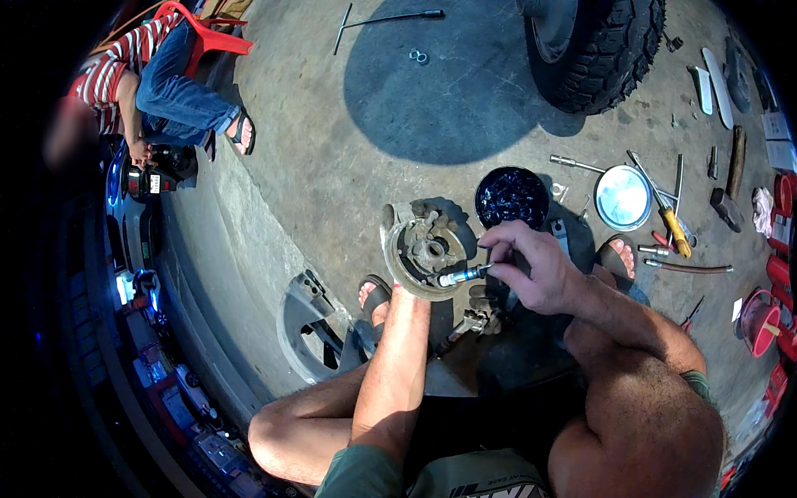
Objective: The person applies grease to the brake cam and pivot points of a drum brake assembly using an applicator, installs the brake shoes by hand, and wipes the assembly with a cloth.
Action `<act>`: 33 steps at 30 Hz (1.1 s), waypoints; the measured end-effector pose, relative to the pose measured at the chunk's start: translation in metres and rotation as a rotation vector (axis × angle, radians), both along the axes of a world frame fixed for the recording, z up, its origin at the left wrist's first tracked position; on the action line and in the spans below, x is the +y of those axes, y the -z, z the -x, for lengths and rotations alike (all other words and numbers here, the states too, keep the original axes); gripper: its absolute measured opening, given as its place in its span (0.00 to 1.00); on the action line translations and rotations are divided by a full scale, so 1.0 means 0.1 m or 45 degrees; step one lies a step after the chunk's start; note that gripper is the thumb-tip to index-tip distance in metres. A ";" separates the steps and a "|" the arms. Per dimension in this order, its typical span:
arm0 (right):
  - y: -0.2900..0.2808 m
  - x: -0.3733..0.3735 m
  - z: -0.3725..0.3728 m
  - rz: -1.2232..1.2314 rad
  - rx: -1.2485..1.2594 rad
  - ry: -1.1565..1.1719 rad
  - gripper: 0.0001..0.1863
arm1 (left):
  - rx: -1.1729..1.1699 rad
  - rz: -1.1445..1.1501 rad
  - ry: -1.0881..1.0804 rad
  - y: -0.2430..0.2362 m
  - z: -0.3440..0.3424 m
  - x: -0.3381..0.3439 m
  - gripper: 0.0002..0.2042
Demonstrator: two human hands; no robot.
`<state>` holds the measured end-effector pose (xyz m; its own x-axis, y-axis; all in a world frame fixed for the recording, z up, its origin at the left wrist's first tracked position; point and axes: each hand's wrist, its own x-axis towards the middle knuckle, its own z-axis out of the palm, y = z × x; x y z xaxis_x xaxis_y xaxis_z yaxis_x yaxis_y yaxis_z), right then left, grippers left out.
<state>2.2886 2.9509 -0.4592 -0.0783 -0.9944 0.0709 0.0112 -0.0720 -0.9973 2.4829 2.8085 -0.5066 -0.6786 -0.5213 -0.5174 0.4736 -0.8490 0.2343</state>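
My right hand (pixel 535 267) pinches a slim blue-and-white cylinder (pixel 466 275) between thumb and fingers. Its pale tip points left, at the lower right rim of a round, dirty metal brake hub (pixel 433 251). From below, my left forearm reaches the hub's near edge. Only a little of my left hand (pixel 409 292) shows there; the hub hides its fingers. Just beyond my right hand stands a round black tub (pixel 476 199) with dark, glossy contents. A metal joint-like part (pixel 477 321) lies between my legs, partly in shadow.
A knobbly tyre (pixel 618 62) stands at the far right. Right of the tub lie a round silver lid (pixel 623 197), a yellow-handled screwdriver (pixel 677 232) and a hammer (pixel 727 207). A T-handle wrench (pixel 390 18) lies far off. At left a person (pixel 170 91) sits in a red chair.
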 end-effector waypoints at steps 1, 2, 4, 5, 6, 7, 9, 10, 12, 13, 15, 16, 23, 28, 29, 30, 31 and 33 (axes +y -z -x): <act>0.00 -0.01 0.01 0.049 0.046 -0.014 0.19 | -0.028 -0.018 -0.005 0.00 0.01 0.00 0.26; 0.00 -0.02 0.01 0.097 0.091 -0.028 0.19 | -0.057 -0.036 -0.009 0.00 0.02 0.00 0.26; -0.01 -0.05 0.02 0.169 0.155 -0.003 0.19 | -0.073 -0.040 0.000 0.01 0.02 -0.01 0.27; -0.02 -0.06 0.02 0.206 0.186 0.008 0.20 | -0.062 -0.025 0.014 0.03 0.00 -0.03 0.29; -0.05 -0.07 0.02 0.104 0.165 -0.037 0.19 | -0.051 -0.009 0.027 0.05 -0.03 -0.05 0.30; -0.10 -0.07 0.04 -0.002 0.146 -0.082 0.19 | -0.117 0.015 0.030 0.08 -0.05 -0.08 0.30; -0.10 -0.08 0.01 -0.056 0.134 -0.127 0.19 | -0.250 0.067 0.035 0.16 -0.09 -0.12 0.29; -0.04 -0.08 -0.01 -0.006 0.145 -0.125 0.19 | -0.247 0.075 0.034 0.14 -0.05 -0.11 0.28; 0.04 -0.08 -0.06 0.050 0.159 -0.130 0.19 | -0.239 0.091 0.029 0.13 0.04 -0.07 0.27; 0.06 -0.08 -0.10 0.062 0.159 -0.141 0.19 | -0.247 0.232 0.069 0.14 0.07 -0.07 0.27; 0.04 -0.08 -0.15 0.055 0.153 -0.159 0.19 | -0.228 0.268 0.065 0.15 0.07 -0.03 0.25; 0.04 -0.08 -0.16 0.029 0.145 -0.162 0.19 | -0.202 0.157 0.026 0.02 0.16 0.02 0.25; 0.10 -0.07 -0.21 -0.216 -0.076 -0.095 0.20 | -0.441 0.207 -0.042 -0.01 0.18 0.02 0.25; 0.14 -0.10 -0.18 0.102 0.207 -0.043 0.20 | -0.514 0.160 0.003 -0.14 0.34 0.05 0.23; 0.12 -0.09 -0.20 -0.132 0.021 -0.079 0.20 | -0.587 0.147 -0.033 -0.15 0.35 0.05 0.24; 0.12 -0.09 -0.21 -0.366 -0.167 -0.115 0.20 | -0.660 0.134 -0.069 -0.15 0.35 0.05 0.24; 0.19 -0.10 -0.20 -0.500 -0.428 -0.142 0.19 | -0.669 0.160 -0.019 -0.13 0.31 0.04 0.24; 0.31 -0.09 -0.20 -0.411 -0.473 -0.094 0.19 | -0.635 0.253 0.094 -0.06 0.28 0.02 0.25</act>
